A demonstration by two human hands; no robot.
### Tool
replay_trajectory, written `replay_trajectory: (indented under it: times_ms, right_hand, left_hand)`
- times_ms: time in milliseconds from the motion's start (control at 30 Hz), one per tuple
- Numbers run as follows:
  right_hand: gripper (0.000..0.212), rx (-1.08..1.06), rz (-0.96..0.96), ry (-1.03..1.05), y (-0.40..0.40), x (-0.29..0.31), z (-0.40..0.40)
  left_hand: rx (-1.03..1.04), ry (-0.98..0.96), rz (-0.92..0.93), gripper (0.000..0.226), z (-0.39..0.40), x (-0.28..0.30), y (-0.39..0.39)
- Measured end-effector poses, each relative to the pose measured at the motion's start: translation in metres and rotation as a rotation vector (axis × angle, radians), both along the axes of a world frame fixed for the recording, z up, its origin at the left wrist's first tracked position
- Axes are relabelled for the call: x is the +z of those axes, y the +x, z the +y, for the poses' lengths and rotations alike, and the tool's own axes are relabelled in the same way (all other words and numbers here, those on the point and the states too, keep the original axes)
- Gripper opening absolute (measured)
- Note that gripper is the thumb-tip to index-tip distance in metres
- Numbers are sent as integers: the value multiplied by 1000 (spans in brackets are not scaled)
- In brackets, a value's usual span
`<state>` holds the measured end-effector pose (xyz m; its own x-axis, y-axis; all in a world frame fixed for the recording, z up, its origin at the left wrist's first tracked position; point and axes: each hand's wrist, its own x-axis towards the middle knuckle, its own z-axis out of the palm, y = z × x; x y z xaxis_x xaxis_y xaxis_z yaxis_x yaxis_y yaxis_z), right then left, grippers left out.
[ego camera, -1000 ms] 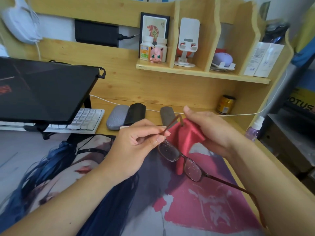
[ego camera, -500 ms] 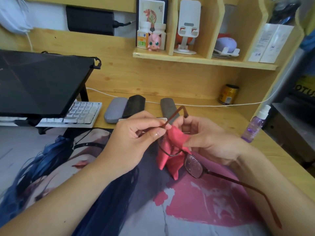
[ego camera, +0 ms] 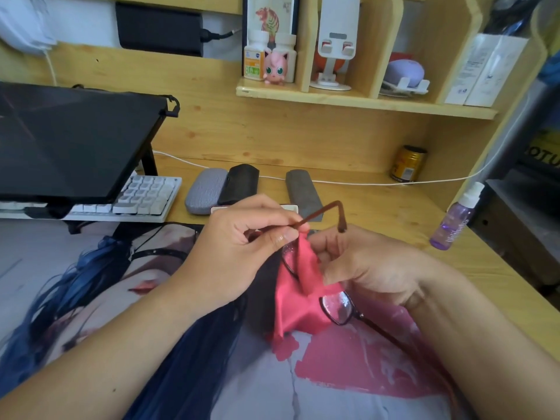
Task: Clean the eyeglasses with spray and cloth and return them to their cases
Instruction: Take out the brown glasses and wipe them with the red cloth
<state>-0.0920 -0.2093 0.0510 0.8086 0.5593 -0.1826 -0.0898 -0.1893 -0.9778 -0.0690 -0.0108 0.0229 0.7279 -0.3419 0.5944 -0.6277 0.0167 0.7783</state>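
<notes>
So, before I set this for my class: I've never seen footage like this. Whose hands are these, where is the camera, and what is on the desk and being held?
There is no machine here. A person wears a camera on the head, looking forward and down, so you see their own two arms.

The left hand pinches one arm of a pair of brown eyeglasses. The right hand holds a red cloth folded over one lens; the other lens is bare and speckled with droplets.

On the wooden desk lie three glasses cases, a purple spray bottle, a white keyboard under a raised laptop, and a printed desk mat.
</notes>
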Motion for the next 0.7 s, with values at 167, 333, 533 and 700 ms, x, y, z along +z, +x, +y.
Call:
replay_trajectory:
  times_ms: [167,333,533,700]
  right_hand:
    - [25,-117,-16,7,1,-6,2]
    - [24,5,84,155,1,-5,0]
    - [21,-73,-36,51,1,-8,5]
    - [10,-140,-32,73,-1,-9,8]
  left_hand:
    - [-5,-28,13,14,0,0,2]
    - [4,-48,16,14,3,0,5]
    - [2,-10,19,19,0,-2,2]
    - [5,-11,16,12,2,1,3]
